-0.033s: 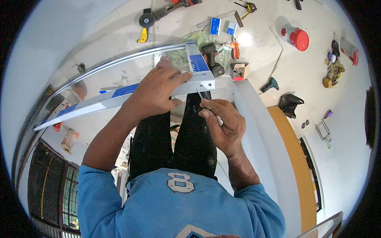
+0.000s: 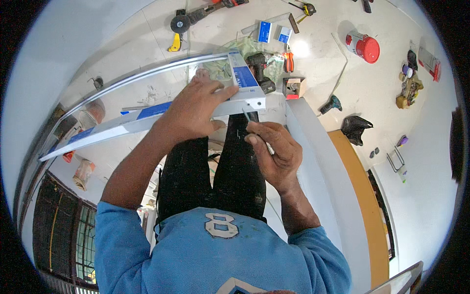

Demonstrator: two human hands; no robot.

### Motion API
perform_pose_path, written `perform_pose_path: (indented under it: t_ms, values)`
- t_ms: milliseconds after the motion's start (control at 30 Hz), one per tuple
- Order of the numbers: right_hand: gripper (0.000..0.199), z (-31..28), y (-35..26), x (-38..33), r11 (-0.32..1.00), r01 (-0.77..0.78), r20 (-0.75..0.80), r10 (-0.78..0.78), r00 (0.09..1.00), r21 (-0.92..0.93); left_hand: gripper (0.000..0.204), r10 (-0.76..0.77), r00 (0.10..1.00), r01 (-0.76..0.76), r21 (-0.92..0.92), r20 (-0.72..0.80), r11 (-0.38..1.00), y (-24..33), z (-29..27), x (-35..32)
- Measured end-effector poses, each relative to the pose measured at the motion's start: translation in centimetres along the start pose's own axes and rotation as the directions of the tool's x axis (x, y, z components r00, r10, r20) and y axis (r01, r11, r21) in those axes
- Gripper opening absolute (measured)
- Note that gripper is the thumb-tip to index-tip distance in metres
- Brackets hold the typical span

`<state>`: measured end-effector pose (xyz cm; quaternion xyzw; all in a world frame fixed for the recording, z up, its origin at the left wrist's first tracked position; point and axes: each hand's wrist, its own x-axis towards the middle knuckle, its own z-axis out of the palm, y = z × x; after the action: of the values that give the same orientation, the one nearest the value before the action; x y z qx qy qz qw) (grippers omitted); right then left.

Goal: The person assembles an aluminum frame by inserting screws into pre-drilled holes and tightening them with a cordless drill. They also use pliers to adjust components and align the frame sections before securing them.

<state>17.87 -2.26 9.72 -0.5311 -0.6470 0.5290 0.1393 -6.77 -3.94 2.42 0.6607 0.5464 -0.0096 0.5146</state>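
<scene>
Aluminium, pale and partly wrapped in blue-and-white protective film, forms the frame (image 2: 147, 120) that lies across the person's knees, its mitred corner (image 2: 249, 98) just ahead of both hands. The left hand (image 2: 193, 110) presses flat on top of the long rail near that corner, fingers spread and reaching over the far edge. The right hand (image 2: 276, 149) sits just below the corner, fingers curled closed around a thin pencil-like tool (image 2: 257, 130) whose tip points up at the underside of the joint; whether the tip touches the metal cannot be told. On the floor beyond the frame lie two small blue-and-white rectangular packets (image 2: 274, 33) side by side, an open cardboard box (image 2: 294, 87) beside a black drill (image 2: 259, 71), and, well to the right, a red-lidded round can (image 2: 364, 47). An angle grinder (image 2: 188, 20) rests at the top.
</scene>
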Motion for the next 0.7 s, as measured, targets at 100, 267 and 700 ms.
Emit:
perform_pose_path:
  t_ms: [100,267,700]
  values:
    - [0.022,0.5,0.4,0.0,0.998,-0.019,-0.033,0.018,0.999,-0.052,0.091,0.041,0.997,-0.034,-0.103,0.063,0.994,-1.3,0.7,1.8]
    - [0.025,0.9,1.9,0.5,0.997,-0.076,-0.071,0.075,0.995,-0.012,0.090,0.006,0.999,-0.001,-0.110,0.053,0.994,-1.7,0.5,2.8]
    - [0.027,1.6,2.7,1.7,0.989,-0.072,-0.065,0.064,0.996,-0.127,0.084,-0.019,1.000,0.021,-0.145,0.018,0.989,-1.9,0.9,2.7]
